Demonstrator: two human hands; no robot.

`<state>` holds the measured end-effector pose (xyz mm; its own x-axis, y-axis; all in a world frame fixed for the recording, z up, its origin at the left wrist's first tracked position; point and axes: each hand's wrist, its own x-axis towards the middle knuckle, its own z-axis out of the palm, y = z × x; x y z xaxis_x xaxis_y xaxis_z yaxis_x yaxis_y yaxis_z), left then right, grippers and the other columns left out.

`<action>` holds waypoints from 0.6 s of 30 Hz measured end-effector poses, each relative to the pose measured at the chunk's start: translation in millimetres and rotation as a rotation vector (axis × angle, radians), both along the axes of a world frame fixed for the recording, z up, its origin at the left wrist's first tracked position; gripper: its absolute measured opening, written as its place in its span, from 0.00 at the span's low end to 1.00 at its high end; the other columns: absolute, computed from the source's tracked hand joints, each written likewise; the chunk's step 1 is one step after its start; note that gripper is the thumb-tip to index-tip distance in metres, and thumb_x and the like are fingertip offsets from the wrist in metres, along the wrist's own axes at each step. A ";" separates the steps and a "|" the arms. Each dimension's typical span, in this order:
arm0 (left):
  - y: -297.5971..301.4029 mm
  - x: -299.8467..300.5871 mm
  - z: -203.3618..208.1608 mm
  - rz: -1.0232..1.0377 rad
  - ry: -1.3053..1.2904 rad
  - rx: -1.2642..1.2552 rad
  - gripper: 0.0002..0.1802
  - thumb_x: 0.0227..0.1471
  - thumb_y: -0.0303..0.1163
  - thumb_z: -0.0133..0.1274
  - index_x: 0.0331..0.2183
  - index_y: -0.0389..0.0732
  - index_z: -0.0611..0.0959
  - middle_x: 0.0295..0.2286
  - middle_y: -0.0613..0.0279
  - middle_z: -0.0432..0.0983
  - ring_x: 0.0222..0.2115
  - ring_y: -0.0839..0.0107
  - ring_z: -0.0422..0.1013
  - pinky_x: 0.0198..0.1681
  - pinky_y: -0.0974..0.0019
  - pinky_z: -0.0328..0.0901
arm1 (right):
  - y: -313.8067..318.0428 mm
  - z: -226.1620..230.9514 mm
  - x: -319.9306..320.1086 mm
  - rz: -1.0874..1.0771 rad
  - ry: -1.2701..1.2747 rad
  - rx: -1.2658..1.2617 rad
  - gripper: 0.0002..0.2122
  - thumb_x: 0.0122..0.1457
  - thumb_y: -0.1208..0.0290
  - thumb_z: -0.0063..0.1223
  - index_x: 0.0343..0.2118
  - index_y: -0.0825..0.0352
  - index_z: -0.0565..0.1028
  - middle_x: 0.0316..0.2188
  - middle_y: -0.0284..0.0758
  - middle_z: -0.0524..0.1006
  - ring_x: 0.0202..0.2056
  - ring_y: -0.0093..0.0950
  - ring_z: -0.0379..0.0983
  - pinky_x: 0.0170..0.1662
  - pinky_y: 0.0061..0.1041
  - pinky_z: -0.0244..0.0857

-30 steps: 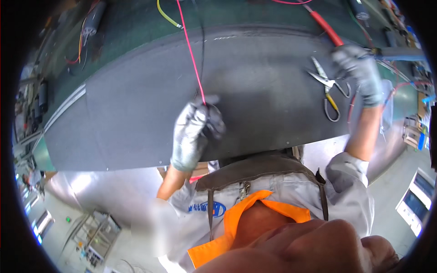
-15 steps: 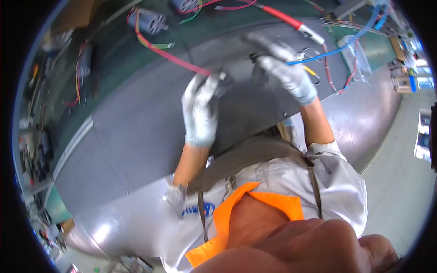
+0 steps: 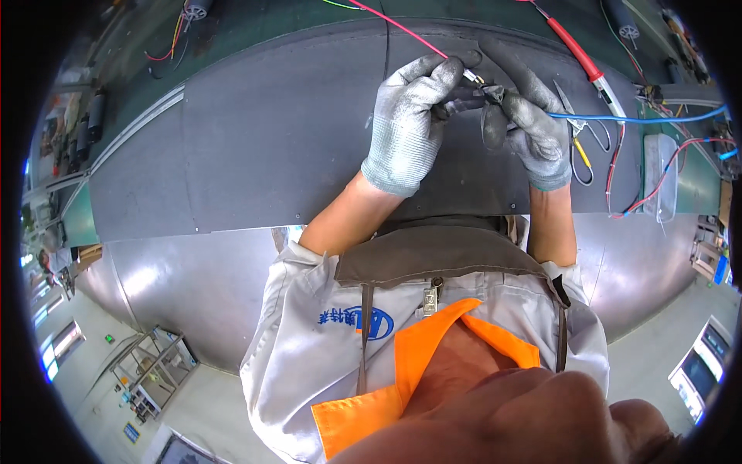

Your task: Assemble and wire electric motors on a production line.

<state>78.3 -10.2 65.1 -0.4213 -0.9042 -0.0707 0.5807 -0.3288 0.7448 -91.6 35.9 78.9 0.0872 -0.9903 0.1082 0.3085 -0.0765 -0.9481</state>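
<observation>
Both my hands wear grey-white gloves with dark, stained fingers and meet above the dark table mat point(image 3: 286, 131). Between the thumb and fingers of my left hand point(image 3: 406, 124) is a thin red wire point(image 3: 402, 29), its pale metal-tipped end point(image 3: 471, 76) pointing right. My right hand point(image 3: 537, 135) pinches a small black clip-like piece point(image 3: 493, 94), close to that tip. Whether the two touch, I cannot tell. A blue wire point(image 3: 641, 121) runs from the right hand off toward the right.
Right of my right hand lie scissors point(image 3: 576, 120) and a red-handled tool point(image 3: 576, 48) with a silver end. Farther right stands a clear plastic box point(image 3: 659, 182) with red and blue wires looping by it. Small cylindrical motors point(image 3: 622, 19) with leads sit along the far side.
My hands have come together from apart, and the red wire's end now sits near the black piece. The view has turned, so the table looks shifted.
</observation>
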 end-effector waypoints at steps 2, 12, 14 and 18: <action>2.9 -2.9 3.4 -0.005 0.030 0.011 0.15 0.62 0.33 0.50 0.45 0.32 0.81 0.34 0.59 0.81 0.31 0.78 0.74 0.36 0.74 0.66 | -1.2 -4.6 -6.2 0.019 -0.050 0.000 0.30 0.59 0.67 0.50 0.62 0.78 0.61 0.46 0.45 0.79 0.24 0.22 0.74 0.26 0.21 0.67; 7.8 -25.8 8.6 0.113 -0.024 0.024 0.13 0.62 0.29 0.49 0.42 0.30 0.81 0.33 0.60 0.80 0.30 0.78 0.73 0.37 0.74 0.67 | -17.5 -11.4 -7.6 0.082 -0.175 -0.014 0.29 0.60 0.70 0.52 0.63 0.75 0.62 0.36 0.39 0.79 0.23 0.23 0.73 0.25 0.22 0.64; 8.8 -31.2 -5.0 0.116 0.022 0.006 0.13 0.62 0.29 0.48 0.42 0.29 0.80 0.34 0.58 0.80 0.32 0.76 0.73 0.38 0.73 0.67 | -16.6 -20.5 -12.6 0.109 -0.252 -0.037 0.26 0.62 0.74 0.50 0.62 0.74 0.63 0.29 0.36 0.78 0.24 0.23 0.72 0.26 0.22 0.65; 0.7 -41.0 -20.7 0.014 0.123 0.067 0.17 0.64 0.35 0.45 0.44 0.30 0.78 0.36 0.52 0.80 0.29 0.71 0.73 0.33 0.69 0.68 | -17.3 -33.1 -11.5 0.001 -0.222 0.084 0.23 0.62 0.73 0.53 0.60 0.71 0.66 0.29 0.35 0.78 0.27 0.22 0.75 0.29 0.20 0.67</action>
